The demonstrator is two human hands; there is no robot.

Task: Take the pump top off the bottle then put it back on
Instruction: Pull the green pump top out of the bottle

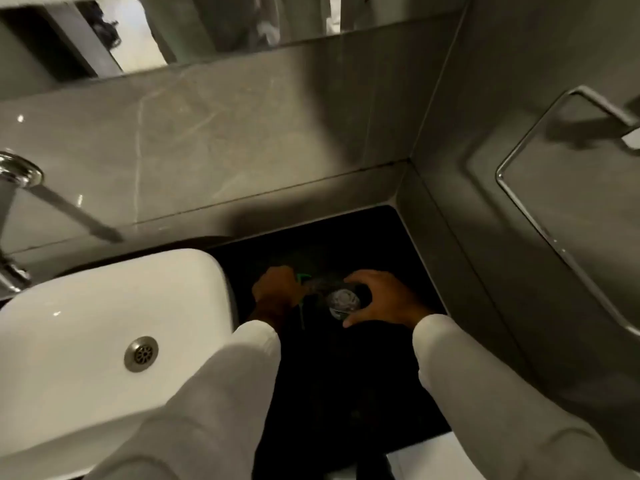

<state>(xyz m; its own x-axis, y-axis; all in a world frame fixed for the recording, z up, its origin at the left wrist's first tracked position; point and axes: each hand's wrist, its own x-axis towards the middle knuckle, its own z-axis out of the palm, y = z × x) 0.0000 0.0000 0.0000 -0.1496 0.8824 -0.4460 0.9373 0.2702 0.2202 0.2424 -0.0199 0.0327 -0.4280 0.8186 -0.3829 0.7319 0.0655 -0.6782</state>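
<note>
A dark bottle (341,301) stands on the black counter (346,375), seen from above, its round pale top showing. My right hand (384,301) curls around it from the right, thumb and fingers on its sides. Just left of the bottle, my left hand (277,289) is closed on the pump top (304,276), a small piece with a green part, and a thin tube (302,315) hangs down from it. The pump top sits beside the bottle's top, not on it. Everything here is dim and blurred. Both arms wear pale sleeves.
A white basin (104,323) with a metal drain sits close on the left, with a chrome tap (17,174) above it. Grey tiled walls close the back and right. A chrome towel ring (530,161) hangs on the right wall, and a mirror (173,26) on the back wall.
</note>
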